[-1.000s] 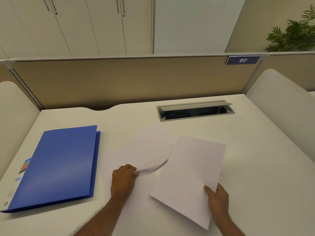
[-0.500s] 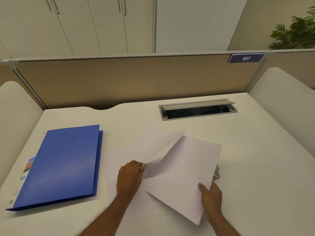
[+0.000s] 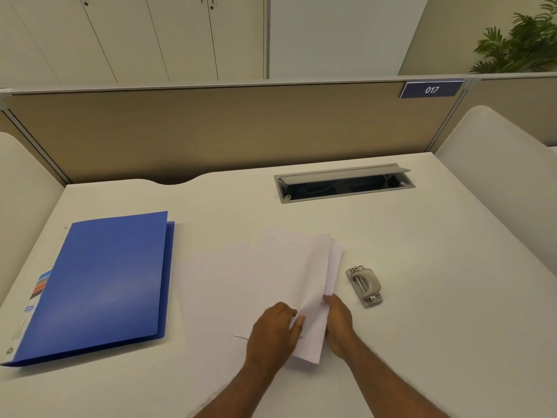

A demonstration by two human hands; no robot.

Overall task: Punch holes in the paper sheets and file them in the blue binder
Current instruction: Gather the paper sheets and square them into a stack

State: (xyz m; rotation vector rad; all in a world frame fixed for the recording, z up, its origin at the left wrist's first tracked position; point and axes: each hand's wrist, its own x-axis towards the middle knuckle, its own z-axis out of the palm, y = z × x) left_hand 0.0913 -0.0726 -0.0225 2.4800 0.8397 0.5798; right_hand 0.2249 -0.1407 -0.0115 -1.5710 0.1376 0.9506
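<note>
One closed blue binder (image 3: 99,285) lies at desk (image 3: 437,267) left. Both hands, left hand (image 3: 272,330) and right hand (image 3: 339,319), pinch the paper sheets (image 3: 313,273) at centre; sheet count unclear. One hole punch (image 3: 364,286) sits just right.

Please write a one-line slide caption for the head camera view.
Both hands, left and right, gather white paper sheets between a closed blue plastic binder and a grey metal hole punch.

Both hands (image 3: 304,327) on paper sheets (image 3: 271,276), between blue binder (image 3: 102,285) and hole punch (image 3: 364,285).
</note>
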